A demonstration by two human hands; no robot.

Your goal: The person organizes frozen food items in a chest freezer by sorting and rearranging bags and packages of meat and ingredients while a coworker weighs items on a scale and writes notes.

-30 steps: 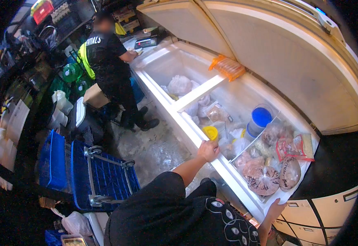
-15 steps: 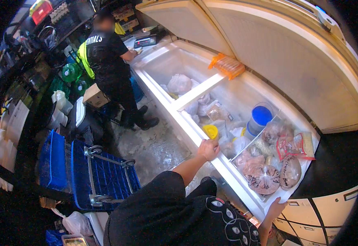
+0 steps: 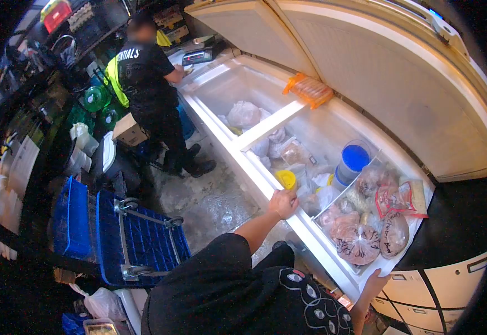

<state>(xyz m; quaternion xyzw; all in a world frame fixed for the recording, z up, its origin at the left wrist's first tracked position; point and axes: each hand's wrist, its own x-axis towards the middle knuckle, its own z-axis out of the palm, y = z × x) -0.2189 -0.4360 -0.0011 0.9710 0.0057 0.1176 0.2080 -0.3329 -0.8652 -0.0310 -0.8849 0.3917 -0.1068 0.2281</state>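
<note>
An open chest freezer [image 3: 257, 177] runs diagonally across the view. My left hand [image 3: 283, 204] is closed over its front edge, beside a yellow lid [image 3: 286, 179]. At the freezer's near right corner my right hand [image 3: 375, 282] grips the rim, its fingers curled over the edge. Between the hands, bags of frozen food [image 3: 359, 244], some with black writing, fill a raised wire basket. A red-and-clear packet [image 3: 401, 200] lies on top at the right. Behind the yellow lid stands a tub with a blue lid [image 3: 356, 158]. Wrapped white bags [image 3: 244, 114] lie deeper inside.
An orange packet [image 3: 309, 90] rests on the freezer's back rim, against raised lids [image 3: 388, 78]. A co-worker [image 3: 146, 84] stands at the far end near a scale [image 3: 197, 57]. Blue trolleys [image 3: 143, 240], a cardboard box [image 3: 129, 130] and green bottles [image 3: 96, 99] are at the left.
</note>
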